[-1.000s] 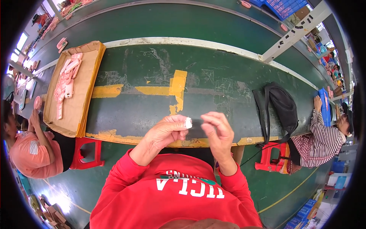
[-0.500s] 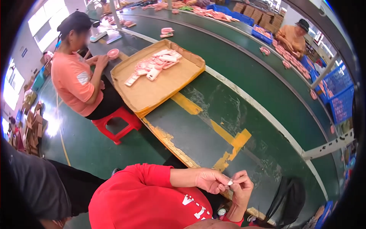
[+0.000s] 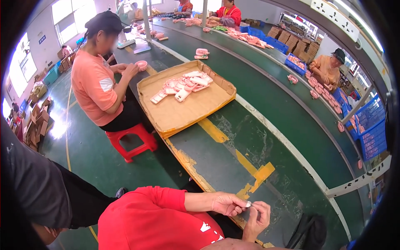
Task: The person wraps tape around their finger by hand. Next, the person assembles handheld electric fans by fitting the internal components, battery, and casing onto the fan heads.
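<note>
Over the near edge of the dark green table, my left hand (image 3: 227, 204) pinches a small white piece (image 3: 248, 204) between thumb and fingertip. Its exact kind is too small to make out. My right hand (image 3: 258, 217) is just to the right, fingers curled and drawn together, tips close to the white piece. Whether anything lies between those fingertips is hidden. Farther off on the table, a shallow cardboard tray (image 3: 166, 123) carries a pile of pink and white plastic parts (image 3: 183, 86).
A person in a salmon shirt (image 3: 93, 87) sits on a red stool (image 3: 132, 141), holding a pink round basket-like part (image 3: 141, 65). A black bag (image 3: 310, 232) lies near my right hand. Beyond the green conveyor (image 3: 291, 91) are blue crates (image 3: 372, 137) and other workers.
My view has tilted, so the tray and workers appear lower and farther right. My right fingertips have come slightly away from my left hand, which still pinches the white piece.
</note>
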Demonstrator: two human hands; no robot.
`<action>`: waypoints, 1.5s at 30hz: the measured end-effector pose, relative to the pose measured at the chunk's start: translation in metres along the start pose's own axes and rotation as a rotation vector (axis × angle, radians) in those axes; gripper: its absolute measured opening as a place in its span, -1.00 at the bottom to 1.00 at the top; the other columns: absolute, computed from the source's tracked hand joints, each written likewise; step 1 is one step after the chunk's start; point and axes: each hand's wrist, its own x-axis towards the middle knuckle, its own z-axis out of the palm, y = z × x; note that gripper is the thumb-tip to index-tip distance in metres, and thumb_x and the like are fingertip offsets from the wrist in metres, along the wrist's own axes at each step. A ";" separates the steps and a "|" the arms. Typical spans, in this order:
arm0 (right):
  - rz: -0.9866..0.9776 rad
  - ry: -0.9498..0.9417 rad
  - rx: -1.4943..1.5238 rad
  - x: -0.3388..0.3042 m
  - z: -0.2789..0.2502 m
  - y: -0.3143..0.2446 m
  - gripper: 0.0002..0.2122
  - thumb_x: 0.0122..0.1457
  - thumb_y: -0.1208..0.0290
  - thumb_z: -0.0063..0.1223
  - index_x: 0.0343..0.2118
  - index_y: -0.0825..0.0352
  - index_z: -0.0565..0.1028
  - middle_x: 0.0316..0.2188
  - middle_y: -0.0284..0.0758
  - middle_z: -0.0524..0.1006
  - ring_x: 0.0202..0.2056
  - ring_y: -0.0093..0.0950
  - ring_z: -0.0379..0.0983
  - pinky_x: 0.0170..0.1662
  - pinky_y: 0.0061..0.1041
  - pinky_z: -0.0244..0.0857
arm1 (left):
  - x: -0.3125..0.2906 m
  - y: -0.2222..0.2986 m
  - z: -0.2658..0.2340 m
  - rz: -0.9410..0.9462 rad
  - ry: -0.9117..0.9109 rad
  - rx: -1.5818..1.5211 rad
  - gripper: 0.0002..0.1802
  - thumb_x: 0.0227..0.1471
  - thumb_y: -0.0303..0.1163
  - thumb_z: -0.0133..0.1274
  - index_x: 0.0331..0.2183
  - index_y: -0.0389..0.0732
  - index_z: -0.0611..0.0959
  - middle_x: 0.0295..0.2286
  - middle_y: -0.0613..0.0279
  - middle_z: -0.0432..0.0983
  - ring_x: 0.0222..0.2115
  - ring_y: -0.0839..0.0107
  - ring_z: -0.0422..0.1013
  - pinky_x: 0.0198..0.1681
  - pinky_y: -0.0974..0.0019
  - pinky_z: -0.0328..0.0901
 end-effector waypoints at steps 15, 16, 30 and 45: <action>0.528 0.090 0.231 -0.033 0.013 0.063 -0.86 0.17 0.49 -0.09 -0.36 0.45 0.48 -0.43 -0.35 0.47 -0.43 -0.64 0.36 -0.36 -0.69 0.27 | -0.022 0.041 -0.024 0.900 0.749 1.068 -0.83 0.03 -0.35 0.06 -0.41 -0.28 0.55 -0.59 0.42 0.38 -0.61 0.70 0.26 -0.56 0.57 0.20; 0.462 0.079 0.149 -0.035 0.015 0.066 -0.86 0.16 0.51 -0.10 -0.37 0.47 0.48 -0.43 -0.32 0.47 -0.44 -0.61 0.38 -0.36 -0.67 0.28 | -0.019 0.039 -0.029 1.016 0.742 1.223 -0.82 0.03 -0.36 0.05 -0.41 -0.29 0.54 -0.60 0.42 0.37 -0.61 0.69 0.25 -0.56 0.55 0.19; 0.457 0.101 0.116 -0.036 0.019 0.069 -0.87 0.14 0.51 -0.09 -0.38 0.47 0.47 -0.46 -0.32 0.45 -0.46 -0.60 0.35 -0.38 -0.64 0.26 | -0.020 0.041 -0.027 1.042 0.761 1.359 -0.81 0.02 -0.36 0.04 -0.44 -0.32 0.52 -0.63 0.29 0.35 -0.60 0.59 0.25 -0.55 0.44 0.20; 0.503 0.103 0.110 -0.037 0.021 0.080 -0.87 0.18 0.46 -0.06 -0.37 0.42 0.46 -0.46 -0.40 0.46 -0.50 -0.71 0.25 -0.41 -0.73 0.17 | -0.025 0.040 -0.024 1.105 0.723 1.391 -0.80 0.01 -0.36 0.04 -0.49 -0.32 0.50 -0.63 0.20 0.36 -0.62 0.48 0.29 -0.56 0.37 0.20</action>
